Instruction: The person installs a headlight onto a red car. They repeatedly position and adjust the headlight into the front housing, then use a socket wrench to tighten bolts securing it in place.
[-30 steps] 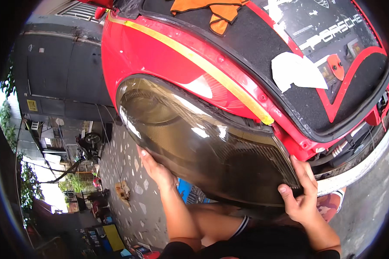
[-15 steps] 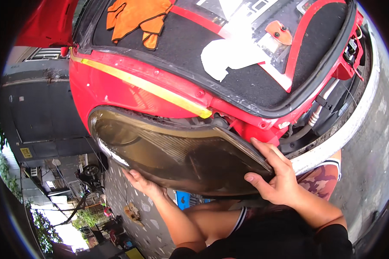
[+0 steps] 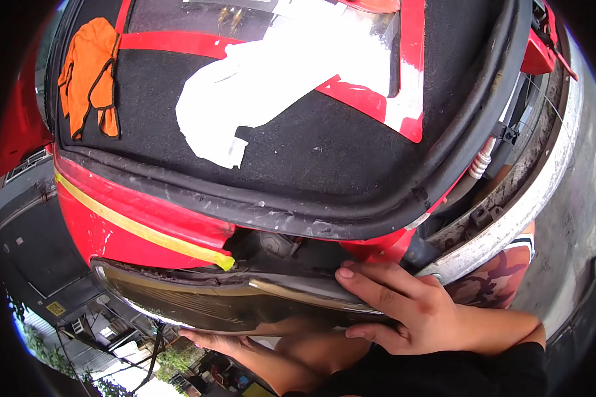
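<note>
A large car lamp with a dark smoked lens lies along the corner of the red car body, below a dark opening in it. My right hand grips the lamp's right end, fingers over its upper edge and thumb below. Under the lower left edge, my left hand supports the lamp; most of its fingers are hidden. A strip of yellow tape runs along the body just above the lamp, its loose end near the opening.
On the black lined surface rest an orange glove, a white sheet and a red-edged clear panel. A black rubber seal borders it. A worn white bumper bar curves along the right.
The lamp has tilted, its lens facing less toward me, and both hands have moved with it. My view has come closer to the car body, and the opening behind the lamp shows more.
</note>
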`<state>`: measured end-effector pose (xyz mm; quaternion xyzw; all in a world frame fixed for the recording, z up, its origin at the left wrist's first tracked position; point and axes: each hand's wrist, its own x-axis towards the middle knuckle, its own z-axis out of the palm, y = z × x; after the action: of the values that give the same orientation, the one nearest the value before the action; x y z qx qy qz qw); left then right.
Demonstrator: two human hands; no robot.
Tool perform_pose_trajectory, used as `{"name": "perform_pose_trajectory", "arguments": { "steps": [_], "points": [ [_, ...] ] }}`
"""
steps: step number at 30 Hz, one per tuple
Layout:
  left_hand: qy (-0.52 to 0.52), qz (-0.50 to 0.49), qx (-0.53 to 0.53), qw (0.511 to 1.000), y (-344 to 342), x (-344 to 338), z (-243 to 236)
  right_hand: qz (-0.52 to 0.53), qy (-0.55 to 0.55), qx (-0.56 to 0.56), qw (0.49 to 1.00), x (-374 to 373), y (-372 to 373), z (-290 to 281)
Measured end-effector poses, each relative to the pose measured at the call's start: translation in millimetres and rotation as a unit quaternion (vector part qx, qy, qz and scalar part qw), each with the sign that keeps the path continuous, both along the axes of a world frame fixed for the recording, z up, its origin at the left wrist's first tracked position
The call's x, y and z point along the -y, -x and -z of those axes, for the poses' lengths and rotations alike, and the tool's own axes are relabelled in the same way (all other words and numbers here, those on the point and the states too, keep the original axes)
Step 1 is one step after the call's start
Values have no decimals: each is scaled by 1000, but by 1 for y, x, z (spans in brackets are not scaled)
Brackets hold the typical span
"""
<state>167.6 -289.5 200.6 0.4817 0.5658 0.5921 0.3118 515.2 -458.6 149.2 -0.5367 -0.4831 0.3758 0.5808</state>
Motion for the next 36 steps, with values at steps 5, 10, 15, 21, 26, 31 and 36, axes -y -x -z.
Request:
{"name": "perform_pose_trajectory", "arguments": {
  "steps": [5, 10, 15, 21, 26, 31, 36],
  "points": [
    [1, -30, -23, 999, -19, -3, -1, 1, 6, 23, 1000, -1, -3, 1],
    [-32, -14, -11, 999, -14, -7, 4, 16, 5, 49, 999, -5, -6, -4],
    [-35, -30, -35, 998, -22, -11, 7, -34, 41, 7, 999, -10, -14, -6],
    [-30, -31, -35, 998, -16, -5, -2, -100, 93, 31, 990, -11, -19, -8],
    [-22, -27, -29, 999, -18, 1, -6, -115, 70, 9, 991, -11, -25, -14],
    [-17, -23, -42, 999, -16, 1, -1, -90, 61, -30, 994, -8, -23, 6],
    [-17, -20, -50, 998, -12, 3, -6, -85, 55, -53, 993, -4, -17, 10]
  ]
}}
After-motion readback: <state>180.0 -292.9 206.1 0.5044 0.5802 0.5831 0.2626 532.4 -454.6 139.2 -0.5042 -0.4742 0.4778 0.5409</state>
